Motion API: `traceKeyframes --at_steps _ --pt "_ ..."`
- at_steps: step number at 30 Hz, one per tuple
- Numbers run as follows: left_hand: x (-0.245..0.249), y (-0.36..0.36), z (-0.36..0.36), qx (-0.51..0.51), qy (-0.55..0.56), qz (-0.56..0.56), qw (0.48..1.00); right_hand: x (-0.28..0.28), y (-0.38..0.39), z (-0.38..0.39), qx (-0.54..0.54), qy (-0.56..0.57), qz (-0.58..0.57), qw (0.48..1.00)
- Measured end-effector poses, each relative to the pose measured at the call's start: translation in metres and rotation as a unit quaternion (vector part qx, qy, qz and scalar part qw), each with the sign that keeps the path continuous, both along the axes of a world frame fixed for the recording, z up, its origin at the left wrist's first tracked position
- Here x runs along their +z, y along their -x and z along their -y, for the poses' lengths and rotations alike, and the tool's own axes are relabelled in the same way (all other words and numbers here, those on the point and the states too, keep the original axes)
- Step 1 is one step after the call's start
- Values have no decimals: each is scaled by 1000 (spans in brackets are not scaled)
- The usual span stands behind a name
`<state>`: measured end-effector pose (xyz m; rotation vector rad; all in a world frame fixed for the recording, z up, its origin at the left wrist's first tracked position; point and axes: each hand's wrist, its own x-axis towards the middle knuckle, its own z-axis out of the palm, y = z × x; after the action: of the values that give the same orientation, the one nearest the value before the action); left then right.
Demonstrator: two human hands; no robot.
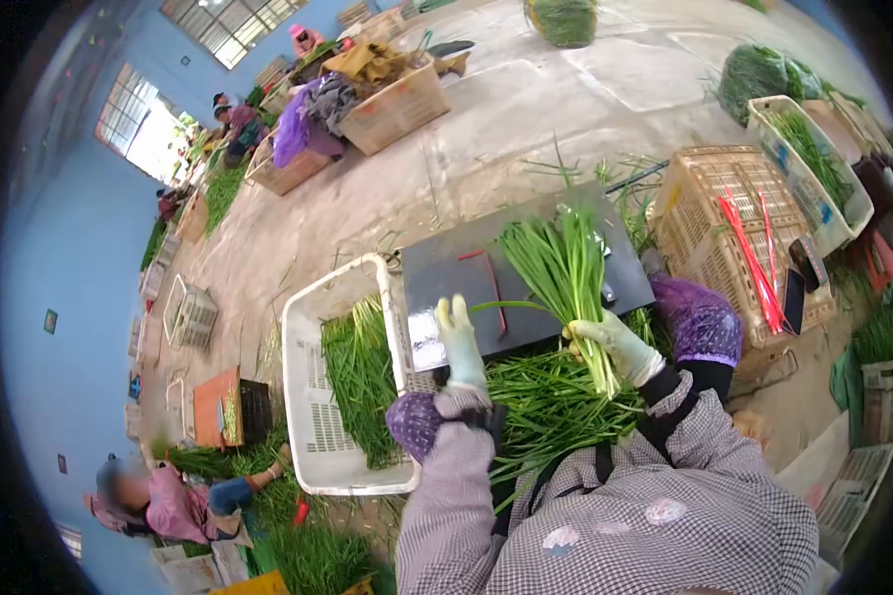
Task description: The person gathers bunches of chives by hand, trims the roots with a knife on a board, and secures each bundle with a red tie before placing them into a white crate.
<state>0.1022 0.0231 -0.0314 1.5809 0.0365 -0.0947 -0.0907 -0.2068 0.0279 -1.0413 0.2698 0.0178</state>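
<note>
My right hand (605, 342), in a pale glove, is closed round the lower stems of a bunch of long green stalks (558, 260). The bunch's leafy part lies over a dark board (437, 263). My left hand (457, 332), also gloved, is raised over the board's left edge with fingers stretched out and nothing in it. A red strip (497, 288) lies on the board between the hand and the bunch. More loose green stalks (556, 397) are heaped below the board, against my lap.
Left of the board stands a white basket (302, 397) with green stalks. An upturned tan crate (700, 218) at the right holds red strips (749, 263) and a phone (794, 300). A co-worker (179, 501) sits at the lower left; other people are farther back.
</note>
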Motion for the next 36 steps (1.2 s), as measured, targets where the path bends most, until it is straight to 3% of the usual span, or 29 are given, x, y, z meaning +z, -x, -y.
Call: traceKeyframes --at_steps 1,2,3,5,7,9,11,12,15,16,17,18,20,21,23,25,26,31,33,36 --pt "6 30 7 40 25 5 999 -7 -8 2 -13 30 22 999" --pt "-28 50 11 18 47 13 999 -8 -16 0 -23 45 1 999" --pt "-14 82 25 13 29 4 999 -12 -22 -3 -40 68 -1 997" --pt "-9 118 46 -58 119 -94 987 -58 -41 -12 -108 237 72 963" --pt "-32 133 59 -130 246 -239 930 -62 -40 -18 -74 400 -51 912" --pt "-63 131 65 -201 323 -290 878 -78 -37 -24 4 454 -112 884" --pt "-65 129 66 -201 310 -343 864 -76 -30 -31 65 490 -116 861" --pt "-66 128 65 -197 324 -346 859 -76 -24 -28 89 451 -130 879" --pt "-59 126 61 -177 350 -356 848 -87 -13 -26 52 375 -68 923" --pt "-59 126 59 -179 357 -346 849 -77 -11 -25 74 374 -121 917" --pt "-57 128 56 -180 364 -336 850 -77 -8 -30 27 333 -118 935" --pt "-75 124 50 -209 342 -311 862 -88 -11 -26 21 345 -82 935" --pt "-85 127 48 -197 389 -343 832 -83 -9 -21 22 342 -79 936" --pt "-89 127 45 -215 414 -349 813 -129 -12 -8 23 408 48 912" --pt "-90 128 42 -204 423 -360 806 -126 -6 -12 -19 357 -14 934" --pt "-94 129 42 -191 440 -390 786 -108 1 -18 -24 541 -42 840" --pt "-97 127 41 -200 438 -392 784 -112 1 -17 -45 579 4 814" --pt "-95 130 41 -202 458 -372 782 -85 9 -27 -76 648 -12 758" --pt "-80 132 40 -217 508 -405 729 -67 18 -32 -117 691 -11 713" --pt "-72 137 45 -249 540 -398 698 -67 35 -32 48 690 -64 719"
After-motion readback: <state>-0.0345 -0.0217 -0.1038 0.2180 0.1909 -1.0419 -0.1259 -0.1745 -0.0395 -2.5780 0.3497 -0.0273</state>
